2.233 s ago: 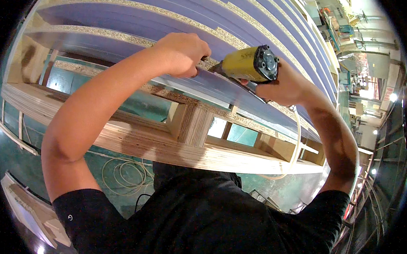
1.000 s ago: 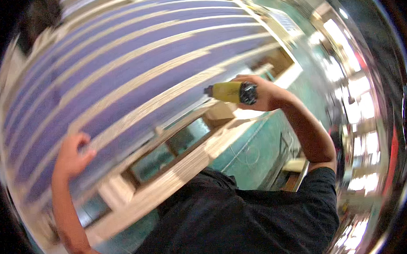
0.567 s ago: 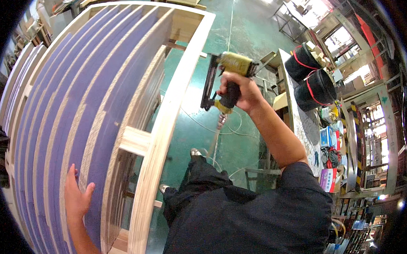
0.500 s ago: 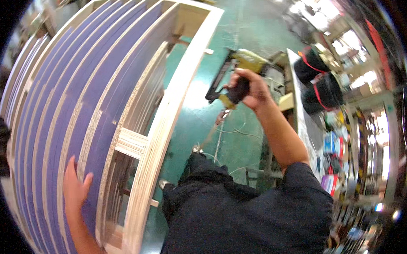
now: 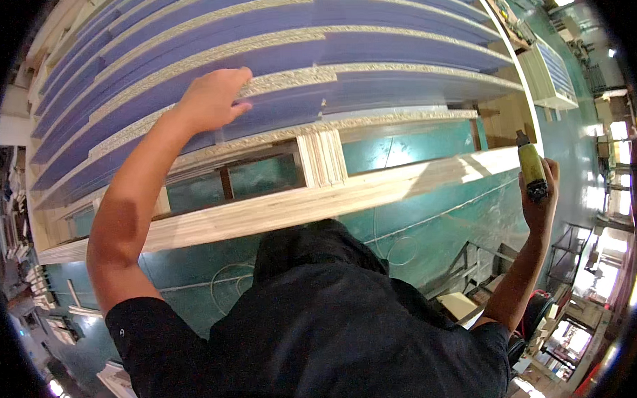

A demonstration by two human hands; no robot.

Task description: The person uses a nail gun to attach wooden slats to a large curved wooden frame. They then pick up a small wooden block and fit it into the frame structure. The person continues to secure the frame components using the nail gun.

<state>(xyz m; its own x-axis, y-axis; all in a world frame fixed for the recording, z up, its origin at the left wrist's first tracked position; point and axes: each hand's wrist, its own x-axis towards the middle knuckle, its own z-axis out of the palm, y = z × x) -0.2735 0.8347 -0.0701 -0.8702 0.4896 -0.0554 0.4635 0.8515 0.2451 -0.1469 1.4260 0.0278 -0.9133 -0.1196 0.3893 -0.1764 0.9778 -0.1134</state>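
My right hand point(image 5: 551, 180) is wrapped round a nail gun point(image 5: 532, 165) with a yellow-green body, close to the right end of a pale wooden frame point(image 5: 402, 188). The gun's nose is by the frame's corner; I cannot tell whether they touch. Over the upright blue-faced boards in the frame is my left hand point(image 5: 217, 99), thumb apart from the fingers and nothing visibly held. It straddles the rough top edge of one chipboard panel point(image 5: 293, 78); contact is unclear. A short wooden block point(image 5: 320, 159) joins the front rail to the nearest panel.
A thin pale hose point(image 5: 226, 279) loops on the green floor point(image 5: 355, 229). Metal racks point(image 5: 475, 264) stand at the lower right, and black buckets point(image 5: 536, 314) with red bands beside them. Another frame of blue boards point(image 5: 554, 75) lies beyond the right end.
The view has swung round so the frame now runs across in front of me. The nail gun has come from over the floor to the frame's right end. My left hand reaches farther over the boards.
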